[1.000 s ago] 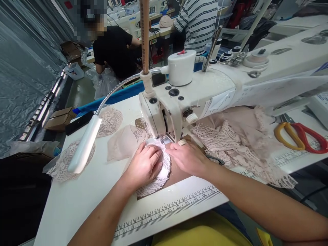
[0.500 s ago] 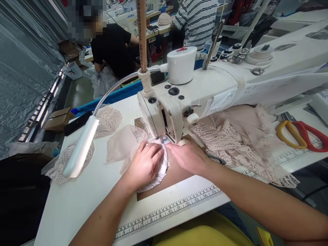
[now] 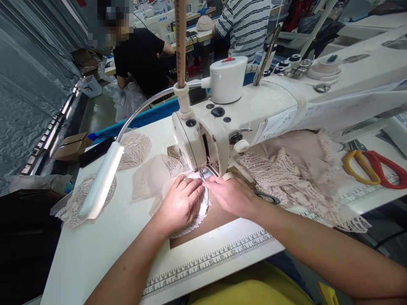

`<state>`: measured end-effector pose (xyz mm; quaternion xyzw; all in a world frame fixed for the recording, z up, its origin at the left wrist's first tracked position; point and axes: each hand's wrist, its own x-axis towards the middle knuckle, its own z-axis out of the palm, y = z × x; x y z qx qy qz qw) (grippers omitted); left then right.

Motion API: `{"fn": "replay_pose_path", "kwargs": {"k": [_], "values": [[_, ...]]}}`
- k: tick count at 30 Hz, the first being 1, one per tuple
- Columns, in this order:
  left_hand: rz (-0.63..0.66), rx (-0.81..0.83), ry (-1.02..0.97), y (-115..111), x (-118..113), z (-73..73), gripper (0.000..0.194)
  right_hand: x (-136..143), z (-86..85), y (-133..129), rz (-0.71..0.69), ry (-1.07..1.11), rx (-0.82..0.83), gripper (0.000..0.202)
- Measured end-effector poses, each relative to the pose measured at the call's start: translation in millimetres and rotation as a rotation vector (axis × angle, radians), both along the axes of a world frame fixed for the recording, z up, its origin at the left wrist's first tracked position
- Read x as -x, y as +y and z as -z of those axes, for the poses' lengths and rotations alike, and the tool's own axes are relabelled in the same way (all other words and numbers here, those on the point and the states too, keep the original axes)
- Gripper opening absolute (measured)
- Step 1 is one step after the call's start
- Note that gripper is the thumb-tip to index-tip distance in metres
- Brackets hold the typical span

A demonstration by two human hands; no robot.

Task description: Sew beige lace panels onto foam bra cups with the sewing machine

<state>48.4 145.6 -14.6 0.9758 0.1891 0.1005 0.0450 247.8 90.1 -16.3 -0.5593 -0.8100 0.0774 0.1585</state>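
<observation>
Under the head of a white sewing machine (image 3: 193,144) lies a pale lace piece (image 3: 201,215) with a curved edge. My left hand (image 3: 180,202) rests flat on this lace, palm down, its fingers a little apart and pointing at the needle area. On the other side of the curved edge, my right hand (image 3: 230,195) has thumb and fingers drawn together at the fabric edge close to the presser foot. What its fingertips pinch is too small to make out. The needle itself is mostly hidden behind the machine head.
Lace pieces (image 3: 135,150) lie on the white table (image 3: 127,237) at left, beside a lamp (image 3: 101,182) on a bendable neck. Right of the machine are heaped lace (image 3: 286,173), and scissors (image 3: 361,167) with yellow and red handles. Two people sit beyond.
My right hand's fingers have drawn in and moved slightly left, nearer the lace edge. My left hand stays on the lace, with its fingertips slightly closer to the right hand.
</observation>
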Motion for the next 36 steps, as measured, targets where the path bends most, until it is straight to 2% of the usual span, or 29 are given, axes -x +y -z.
{"fn": "replay_pose_path", "kwargs": {"k": [18, 36], "values": [[-0.024, -0.007, -0.014, 3.1, -3.7, 0.9, 0.037, 4.7, -0.2, 4.4, 0.072, -0.100, 0.086, 0.034], [-0.015, 0.010, -0.064, 12.5, -0.2, 13.3, 0.038, 4.2, 4.5, 5.5, 0.071, -0.091, 0.077, 0.034]]}}
